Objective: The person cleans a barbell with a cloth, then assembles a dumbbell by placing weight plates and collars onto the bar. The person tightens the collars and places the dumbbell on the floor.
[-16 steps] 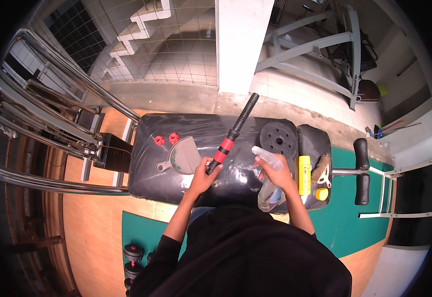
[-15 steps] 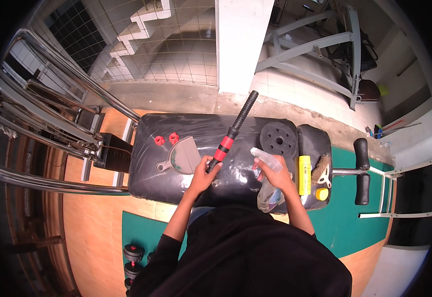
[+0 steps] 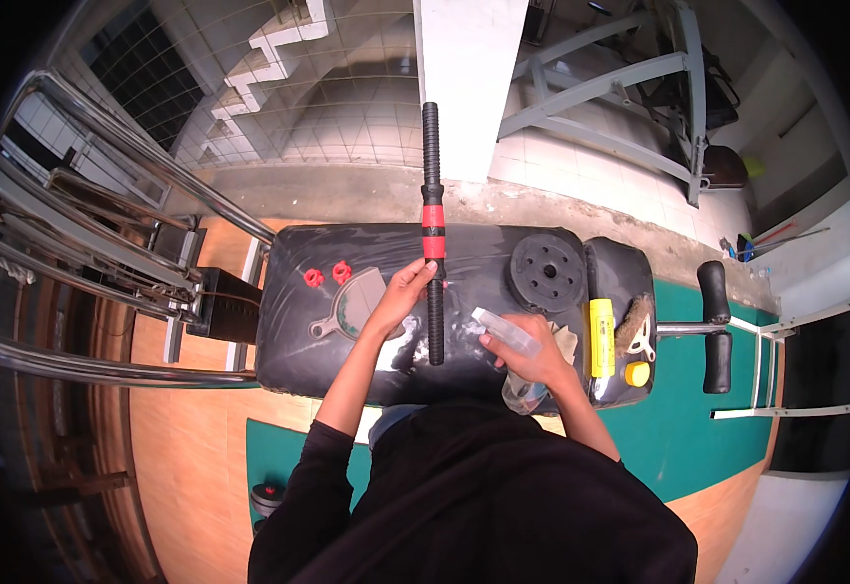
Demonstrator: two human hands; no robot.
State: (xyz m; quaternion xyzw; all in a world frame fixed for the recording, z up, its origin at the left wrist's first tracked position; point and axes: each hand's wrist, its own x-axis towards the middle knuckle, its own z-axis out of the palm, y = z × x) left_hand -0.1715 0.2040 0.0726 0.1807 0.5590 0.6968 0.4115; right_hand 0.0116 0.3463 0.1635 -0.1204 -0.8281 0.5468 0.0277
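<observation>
My left hand (image 3: 407, 294) grips a dumbbell bar (image 3: 433, 216), black and threaded at both ends with a red and black middle. The bar points straight away from me, above a black padded bench (image 3: 483, 251). In my right hand (image 3: 530, 348) is a clear spray bottle (image 3: 520, 389), its nozzle turned toward the bar's near end. A grey dustpan-shaped piece (image 3: 359, 300) lies beside my left hand, with two red collar nuts (image 3: 327, 273) behind it. To the right rests a round black weight plate (image 3: 548, 271). A pale cloth (image 3: 566, 341) shows partly behind my right hand.
On the bench's right side are a yellow bottle (image 3: 602, 337), a brush (image 3: 636, 331) and a yellow cap (image 3: 637, 373). Chrome rails of a machine (image 3: 152, 156) border the left. Dumbbells (image 3: 267, 498) stand on the green mat (image 3: 687, 428) area below. A white pillar (image 3: 469, 88) rises beyond.
The bar has swung from a rightward slant to nearly straight ahead and has been raised. My left hand has moved slightly farther forward. The spray bottle has tilted and shifted a little left and nearer.
</observation>
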